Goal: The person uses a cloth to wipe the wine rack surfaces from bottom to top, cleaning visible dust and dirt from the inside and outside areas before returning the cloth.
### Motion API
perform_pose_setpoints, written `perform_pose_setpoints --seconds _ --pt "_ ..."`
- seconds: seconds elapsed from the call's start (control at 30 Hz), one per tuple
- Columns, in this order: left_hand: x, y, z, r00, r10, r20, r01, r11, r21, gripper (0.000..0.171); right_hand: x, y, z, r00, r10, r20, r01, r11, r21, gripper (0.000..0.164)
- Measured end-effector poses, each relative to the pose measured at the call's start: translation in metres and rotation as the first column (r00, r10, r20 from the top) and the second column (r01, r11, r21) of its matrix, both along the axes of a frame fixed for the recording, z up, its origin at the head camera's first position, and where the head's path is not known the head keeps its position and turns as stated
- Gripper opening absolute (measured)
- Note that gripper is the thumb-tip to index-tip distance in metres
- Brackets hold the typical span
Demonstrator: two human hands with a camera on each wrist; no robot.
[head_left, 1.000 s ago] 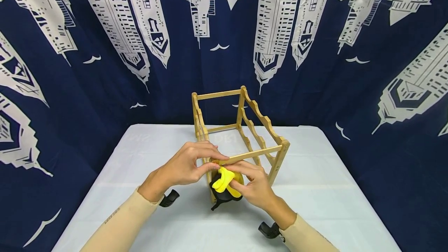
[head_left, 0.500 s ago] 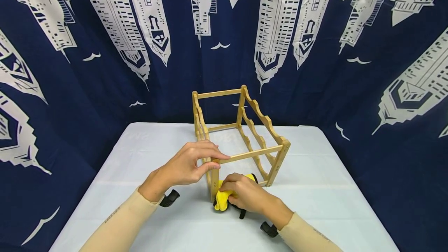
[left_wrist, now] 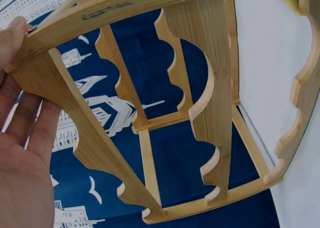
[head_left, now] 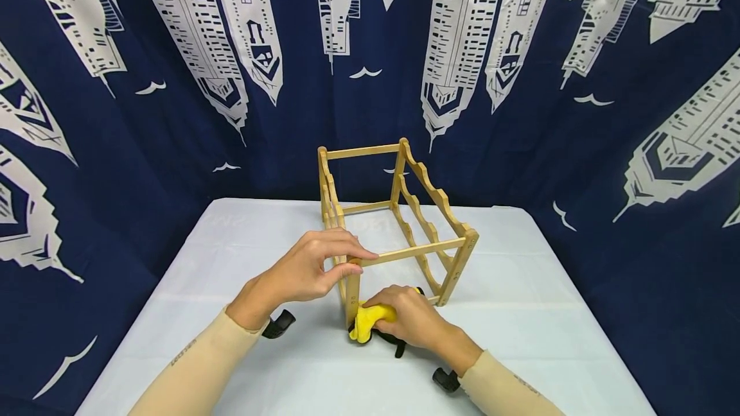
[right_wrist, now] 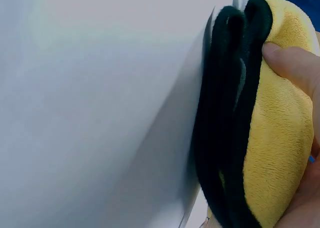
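A light wooden rack [head_left: 416,251] with scalloped rails stands on the white table. My left hand [head_left: 315,266] holds its near left top corner, thumb on the near side and fingers over the top rail. In the left wrist view, that hand [left_wrist: 25,178] is at the end of a wooden bar [left_wrist: 125,7], fingers behind the wavy rail. Low at the foot of the near left post, my right hand [head_left: 413,316] grips a bunched yellow cloth [head_left: 365,323] with black edging. The right wrist view shows the cloth [right_wrist: 280,128] folded, with my thumb pressed on its fluffy yellow face.
The white table [head_left: 520,352] extends around the rack. Behind it hangs a navy curtain [head_left: 370,108] printed with white buildings and birds. Black wrist-camera mounts [head_left: 279,324] stick out near both wrists.
My right hand has moved the cloth from the post's top, beside the left hand, down to its foot. The left hand keeps its hold on the corner.
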State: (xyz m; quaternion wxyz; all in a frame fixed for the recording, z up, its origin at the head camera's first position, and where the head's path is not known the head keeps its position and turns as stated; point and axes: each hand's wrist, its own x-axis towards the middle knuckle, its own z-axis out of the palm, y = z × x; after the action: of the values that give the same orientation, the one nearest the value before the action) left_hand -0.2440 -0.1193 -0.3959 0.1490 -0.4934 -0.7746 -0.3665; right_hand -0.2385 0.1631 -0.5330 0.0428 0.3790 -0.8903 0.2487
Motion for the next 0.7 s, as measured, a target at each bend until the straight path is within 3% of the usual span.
perform_pose_setpoints --seconds 0.23,0.47,0.7 --pt "0.0 0.0 0.0 1.0 0.017 0.021 -0.017 1.0 -0.021 0.027 0.001 0.013 0.0 0.997 -0.051 -0.064 0.052 0.999 0.016 0.035" --pt "0.004 0.001 0.004 0.999 0.048 0.026 -0.047 0.998 -0.039 0.029 0.007 0.034 0.005 0.978 -0.118 -0.169 0.136 0.986 0.097 0.041" --pt "0.008 0.001 0.005 0.998 0.059 0.003 -0.059 0.997 -0.047 0.028 0.018 0.048 0.009 0.926 -0.116 -0.358 0.197 0.96 0.197 0.048"
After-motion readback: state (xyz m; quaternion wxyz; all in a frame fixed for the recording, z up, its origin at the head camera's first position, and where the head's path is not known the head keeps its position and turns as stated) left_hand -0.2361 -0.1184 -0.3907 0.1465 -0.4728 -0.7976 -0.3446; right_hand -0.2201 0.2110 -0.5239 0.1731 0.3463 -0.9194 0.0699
